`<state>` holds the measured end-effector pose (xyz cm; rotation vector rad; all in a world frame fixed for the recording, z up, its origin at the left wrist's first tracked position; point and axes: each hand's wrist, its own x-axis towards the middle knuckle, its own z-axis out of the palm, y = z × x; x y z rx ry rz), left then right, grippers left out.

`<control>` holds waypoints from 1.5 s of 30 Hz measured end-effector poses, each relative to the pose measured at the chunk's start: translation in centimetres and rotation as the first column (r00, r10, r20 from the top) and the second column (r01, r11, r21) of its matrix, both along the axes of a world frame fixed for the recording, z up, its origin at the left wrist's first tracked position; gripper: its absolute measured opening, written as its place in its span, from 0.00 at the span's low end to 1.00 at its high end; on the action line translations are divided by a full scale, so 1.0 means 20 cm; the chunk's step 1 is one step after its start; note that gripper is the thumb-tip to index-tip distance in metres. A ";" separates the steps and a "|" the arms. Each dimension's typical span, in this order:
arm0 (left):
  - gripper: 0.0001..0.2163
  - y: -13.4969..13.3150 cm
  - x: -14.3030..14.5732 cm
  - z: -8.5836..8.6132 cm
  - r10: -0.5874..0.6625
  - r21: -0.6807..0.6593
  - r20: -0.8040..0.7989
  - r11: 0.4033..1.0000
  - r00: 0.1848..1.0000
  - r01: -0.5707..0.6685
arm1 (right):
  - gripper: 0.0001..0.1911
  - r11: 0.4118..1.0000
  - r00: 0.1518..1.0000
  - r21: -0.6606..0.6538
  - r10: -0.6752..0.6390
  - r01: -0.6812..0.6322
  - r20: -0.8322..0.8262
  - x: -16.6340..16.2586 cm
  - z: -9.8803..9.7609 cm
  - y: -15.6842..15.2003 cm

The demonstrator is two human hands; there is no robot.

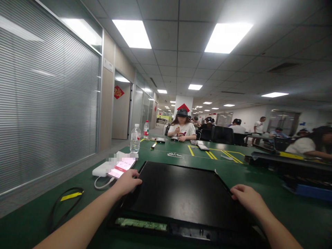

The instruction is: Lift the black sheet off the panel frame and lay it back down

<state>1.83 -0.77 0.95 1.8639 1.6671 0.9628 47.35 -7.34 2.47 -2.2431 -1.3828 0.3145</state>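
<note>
A large black display panel (178, 193) lies in front of me on the green table. A green circuit board (141, 224) shows along its near edge, toward the left. My left hand (129, 181) is closed on the panel's left edge, thumb at the rim. Over on the opposite side, my right hand (245, 196) pinches the right edge with curled fingers. The undersides of both grips are hidden. Just beyond my left hand lie a lit phone (121, 167) and a white block-shaped device (101, 168) with a white cable.
Water bottles (135, 139) stand at the far left edge of the green table (153, 155). A black strap (55, 207) lies left of my forearm. Dark stacked panels (282, 164) occupy the right side. Across the table sits a person (183, 129) handling a small device.
</note>
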 end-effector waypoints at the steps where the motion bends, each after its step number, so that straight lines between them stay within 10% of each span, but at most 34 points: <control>1: 0.05 0.00 0.00 0.00 -0.007 -0.002 -0.008 1.000 1.000 0.007 | 0.13 1.000 1.000 0.003 0.002 -0.002 0.000 0.00 0.00 0.00; 45: 0.03 -0.02 0.00 0.01 0.008 0.057 -0.212 0.998 0.977 0.004 | 0.14 1.000 1.000 0.017 0.009 -0.009 -0.021 0.02 -0.03 0.02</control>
